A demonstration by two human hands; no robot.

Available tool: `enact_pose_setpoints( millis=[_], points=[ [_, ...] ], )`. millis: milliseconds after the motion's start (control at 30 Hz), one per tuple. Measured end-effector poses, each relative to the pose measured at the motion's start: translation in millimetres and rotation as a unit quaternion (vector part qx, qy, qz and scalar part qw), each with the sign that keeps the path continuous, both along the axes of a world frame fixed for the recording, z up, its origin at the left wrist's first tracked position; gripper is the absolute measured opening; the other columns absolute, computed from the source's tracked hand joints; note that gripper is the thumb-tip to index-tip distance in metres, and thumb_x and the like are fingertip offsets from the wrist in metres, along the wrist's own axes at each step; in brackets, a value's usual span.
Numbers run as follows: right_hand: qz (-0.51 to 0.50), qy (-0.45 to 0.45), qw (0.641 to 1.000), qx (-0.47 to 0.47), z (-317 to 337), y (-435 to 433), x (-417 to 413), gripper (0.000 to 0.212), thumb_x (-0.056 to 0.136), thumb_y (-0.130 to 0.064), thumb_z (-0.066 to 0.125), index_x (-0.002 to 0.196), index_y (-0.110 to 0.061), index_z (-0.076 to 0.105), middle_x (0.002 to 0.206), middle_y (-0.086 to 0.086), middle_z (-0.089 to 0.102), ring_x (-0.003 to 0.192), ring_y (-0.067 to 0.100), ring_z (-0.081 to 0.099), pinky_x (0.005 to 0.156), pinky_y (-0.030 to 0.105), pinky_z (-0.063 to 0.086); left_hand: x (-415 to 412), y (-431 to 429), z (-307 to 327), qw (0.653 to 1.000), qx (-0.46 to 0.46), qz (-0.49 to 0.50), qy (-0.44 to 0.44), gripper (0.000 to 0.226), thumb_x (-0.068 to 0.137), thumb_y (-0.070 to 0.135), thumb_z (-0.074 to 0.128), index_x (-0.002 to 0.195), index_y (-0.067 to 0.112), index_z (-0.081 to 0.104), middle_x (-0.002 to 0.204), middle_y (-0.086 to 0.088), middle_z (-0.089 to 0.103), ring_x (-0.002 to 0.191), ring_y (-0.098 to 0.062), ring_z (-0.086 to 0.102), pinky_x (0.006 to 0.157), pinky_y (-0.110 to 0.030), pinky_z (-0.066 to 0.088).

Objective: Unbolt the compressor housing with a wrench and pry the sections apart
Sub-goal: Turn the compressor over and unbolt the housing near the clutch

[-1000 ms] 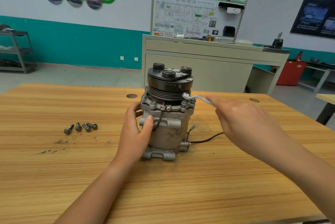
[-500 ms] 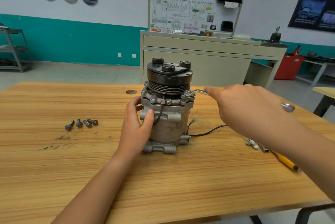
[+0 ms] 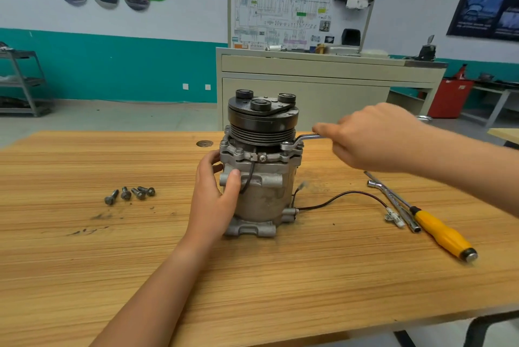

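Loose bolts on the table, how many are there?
4, in a short row on the table left of the compressor: the leftmost bolt, the second bolt, the third bolt, the rightmost bolt. Others could be hidden behind the compressor.

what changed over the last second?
The right hand swung the wrench handle away from the person, counterclockwise seen from above, with its ring end on the right-side flange bolt. The left hand kept gripping the compressor, which stayed upright. The four loose bolts did not move.
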State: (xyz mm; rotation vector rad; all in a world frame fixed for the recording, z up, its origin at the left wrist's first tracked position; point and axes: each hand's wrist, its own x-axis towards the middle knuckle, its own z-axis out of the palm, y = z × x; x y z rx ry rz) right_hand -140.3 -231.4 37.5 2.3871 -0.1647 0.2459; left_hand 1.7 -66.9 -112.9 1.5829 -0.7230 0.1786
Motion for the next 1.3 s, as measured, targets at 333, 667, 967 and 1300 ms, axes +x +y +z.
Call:
enact_pose_setpoints(
  millis=[333,667,967,1300],
  points=[
    [0.038,-0.132,0.982,0.132,-43,-24,36,0.027,0.1,-0.019,0.034,0.115,-0.011,0.054,0.084,0.008,0.064,0.077,0.027,0.059,0.058,0.029,0.041,0,2,-3,1.0,0.008,0.009,-0.004,0.04,0.089,0.04,0.046,0.126,0.039,0.033,0.131,0.012,0.041,0.116,0.0,0.042,0.094,-0.024,0.04],
    [-0.031,-0.09,0.981,0.167,-26,19,-29,0.023,0.097,-0.026,0.032,0.117,-0.025,0.043,0.06,-0.006,0.042,0.051,0.01,0.039,0.041,0.026,0.027,1,0,-3,1.0,0.003,0.012,-0.012,0.038,0.089,0.038,0.047,0.124,0.039,0.032,0.127,0.015,0.039,0.107,0.022,0.038,0.081,-0.008,0.034],
    [-0.087,0.038,0.994,0.051,-7,76,-17,0.036,0.087,0.005,0.044,0.121,-0.005,0.046,0.061,0.003,0.025,0.046,0.014,0.022,0.037,0.025,0.022,1,0,-2,0.999,0.002,0.024,-0.029,0.043,0.093,0.027,0.049,0.133,0.023,0.037,0.14,0.006,0.031,0.112,0.008,0.038,0.095,-0.02,0.038],
    [-0.041,0.013,0.999,-0.029,-10,6,-6,0.044,0.089,-0.003,0.041,0.129,-0.019,0.032,0.058,-0.006,0.036,0.044,0.01,0.033,0.037,0.024,0.019,-1,-1,0,1.0,0.0,0.018,-0.021,0.045,0.092,0.031,0.045,0.134,0.02,0.036,0.142,0.011,0.024,0.116,0.001,0.04,0.099,-0.028,0.041]
  ],
)
